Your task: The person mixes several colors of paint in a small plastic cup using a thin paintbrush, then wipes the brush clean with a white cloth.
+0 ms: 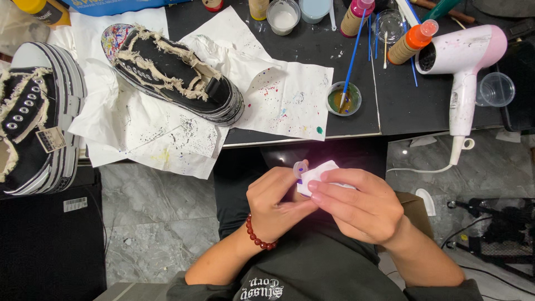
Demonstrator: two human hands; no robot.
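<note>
both hands (323, 203), fingers (334, 192) around crumpled white tissue (317, 173), small round clear cap (300, 168)

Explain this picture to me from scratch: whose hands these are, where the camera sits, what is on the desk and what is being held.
There is no machine here. One camera sits on a person's head and looks down, so the two hands at the bottom are that person's own, over their lap.

The left hand, with a red bead bracelet at the wrist, and the right hand together hold a white tissue and a small clear cap; which hand grips which, I cannot tell.

On the black desk lies a black frayed shoe on paint-spattered paper. A second shoe stands at the far left. To the right are a small cup of paint with a blue brush in it, paint bottles, and a pink-and-white hair dryer.
</note>
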